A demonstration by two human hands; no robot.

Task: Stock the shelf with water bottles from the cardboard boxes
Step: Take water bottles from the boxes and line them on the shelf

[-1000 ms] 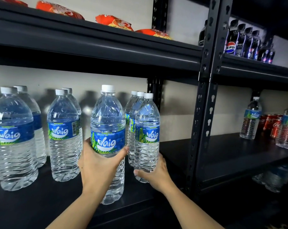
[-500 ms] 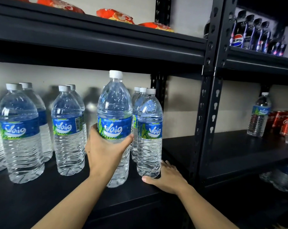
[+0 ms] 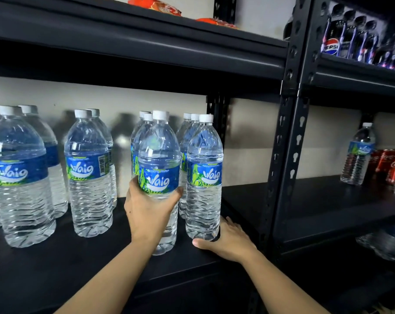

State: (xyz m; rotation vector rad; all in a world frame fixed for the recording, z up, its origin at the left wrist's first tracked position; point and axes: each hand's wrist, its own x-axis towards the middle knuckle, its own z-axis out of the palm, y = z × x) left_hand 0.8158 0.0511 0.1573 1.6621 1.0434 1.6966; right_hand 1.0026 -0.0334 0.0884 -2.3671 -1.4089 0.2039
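A matt black metal shelf point(image 3: 56, 268) fills the view, with a pale wall point(image 3: 248, 143) behind it. At 6 o'clock the left hand point(image 3: 146, 209) has its fingers wrapped round an upright water bottle point(image 3: 159, 155) at the front of the shelf, among rows of the same bottles. The right hand point(image 3: 228, 243) lies flat on the shelf with loose fingers, beside the neighbouring bottle point(image 3: 204, 177). Pepsi bottles point(image 3: 350, 44) stand at 1 o'clock and red cans point(image 3: 393, 166) at 3.

We see 2 bare forearms, both slim and uncovered as far as the edge of view: the left forearm point(image 3: 115, 275) enters at 7 o'clock, the right forearm point(image 3: 282, 284) at 5 o'clock. The left hand point(image 3: 146, 209) and the right hand point(image 3: 230, 243) are bare as well; of clothing we can tell nothing.
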